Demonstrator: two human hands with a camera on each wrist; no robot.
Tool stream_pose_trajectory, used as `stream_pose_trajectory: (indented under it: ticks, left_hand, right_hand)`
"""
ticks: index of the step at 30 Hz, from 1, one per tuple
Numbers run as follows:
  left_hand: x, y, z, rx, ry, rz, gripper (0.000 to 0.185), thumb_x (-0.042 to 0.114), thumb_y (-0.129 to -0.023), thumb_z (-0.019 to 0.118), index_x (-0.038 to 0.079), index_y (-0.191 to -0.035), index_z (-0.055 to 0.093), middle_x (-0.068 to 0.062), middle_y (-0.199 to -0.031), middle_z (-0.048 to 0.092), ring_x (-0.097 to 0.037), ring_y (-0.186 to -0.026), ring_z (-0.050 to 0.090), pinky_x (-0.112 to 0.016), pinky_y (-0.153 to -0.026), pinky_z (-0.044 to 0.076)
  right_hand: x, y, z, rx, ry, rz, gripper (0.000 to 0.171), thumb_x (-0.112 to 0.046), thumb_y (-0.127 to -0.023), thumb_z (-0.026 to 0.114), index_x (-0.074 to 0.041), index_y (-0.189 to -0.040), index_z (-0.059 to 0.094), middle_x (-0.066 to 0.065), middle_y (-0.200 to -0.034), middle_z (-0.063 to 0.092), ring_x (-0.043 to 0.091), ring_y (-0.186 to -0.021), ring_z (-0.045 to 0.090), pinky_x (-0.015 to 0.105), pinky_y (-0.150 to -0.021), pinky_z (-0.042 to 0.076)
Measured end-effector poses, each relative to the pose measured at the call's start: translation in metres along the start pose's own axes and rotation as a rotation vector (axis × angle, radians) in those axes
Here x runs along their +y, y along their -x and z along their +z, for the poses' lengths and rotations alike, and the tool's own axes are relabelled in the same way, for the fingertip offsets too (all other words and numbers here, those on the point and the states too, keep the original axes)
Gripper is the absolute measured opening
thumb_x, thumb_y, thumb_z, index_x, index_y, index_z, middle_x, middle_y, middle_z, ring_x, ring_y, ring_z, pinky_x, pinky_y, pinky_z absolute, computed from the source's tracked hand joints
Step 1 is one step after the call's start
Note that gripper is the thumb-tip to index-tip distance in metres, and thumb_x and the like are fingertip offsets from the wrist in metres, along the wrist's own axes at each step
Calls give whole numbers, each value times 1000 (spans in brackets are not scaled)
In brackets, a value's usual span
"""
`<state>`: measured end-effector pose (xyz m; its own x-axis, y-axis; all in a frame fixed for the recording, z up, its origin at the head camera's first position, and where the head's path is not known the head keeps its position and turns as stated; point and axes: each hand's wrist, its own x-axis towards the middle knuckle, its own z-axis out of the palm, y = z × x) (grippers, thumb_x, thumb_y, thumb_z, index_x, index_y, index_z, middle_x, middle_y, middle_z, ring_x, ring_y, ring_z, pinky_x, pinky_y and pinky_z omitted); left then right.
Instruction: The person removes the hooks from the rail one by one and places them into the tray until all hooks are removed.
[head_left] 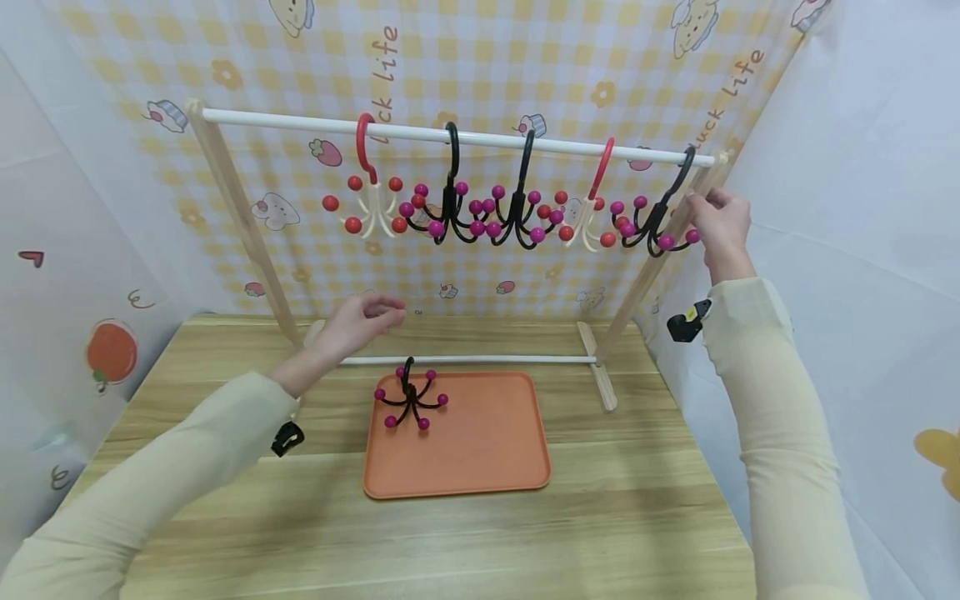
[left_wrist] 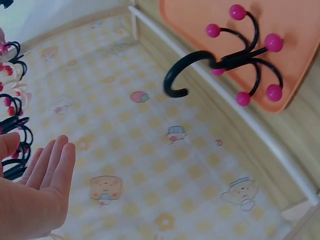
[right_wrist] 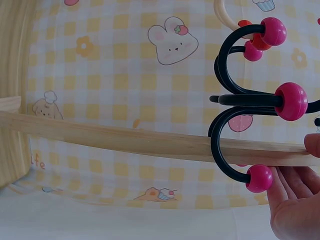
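Observation:
My left hand (head_left: 363,321) is in the air over the back left of the orange tray (head_left: 472,442), fingers fairly straight and nothing held. On the tray below it lies a black multi-hook hanger (head_left: 411,396) with magenta ball tips; its hook (left_wrist: 187,62) points toward the back. My right hand (head_left: 722,218) is at the upper right of the rack, thumb and fingers on either side of the wooden post (right_wrist: 150,145), pinching it. Right beside this hand, a black hanger (head_left: 657,218) with magenta tips hangs by its hook from the white rod (head_left: 285,121).
Also on the rod hang two black hangers (head_left: 450,204) (head_left: 519,204) and two white hangers with red hooks (head_left: 375,196) (head_left: 592,204). A left wooden post (head_left: 243,225) and a low white bar (head_left: 480,360) complete the rack. A checked cloth (head_left: 450,283) hangs behind.

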<state>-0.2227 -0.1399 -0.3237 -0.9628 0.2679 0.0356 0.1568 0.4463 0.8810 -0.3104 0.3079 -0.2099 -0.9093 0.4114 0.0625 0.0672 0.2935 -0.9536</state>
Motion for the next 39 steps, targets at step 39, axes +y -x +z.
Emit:
stream_pose_trajectory:
  ticks: [39]
  left_hand:
    - [99,-21,-72,316,-88,176,35,26,-87,55,2,-113,55,-10,-111,59,-17,-97,55,-27,-79,44]
  right_hand:
    - [-1,0,0,-10,-27,9,50,-33,-88,51,-15,-134,39,3,-136,37,18,-117,38,32,-97,31]
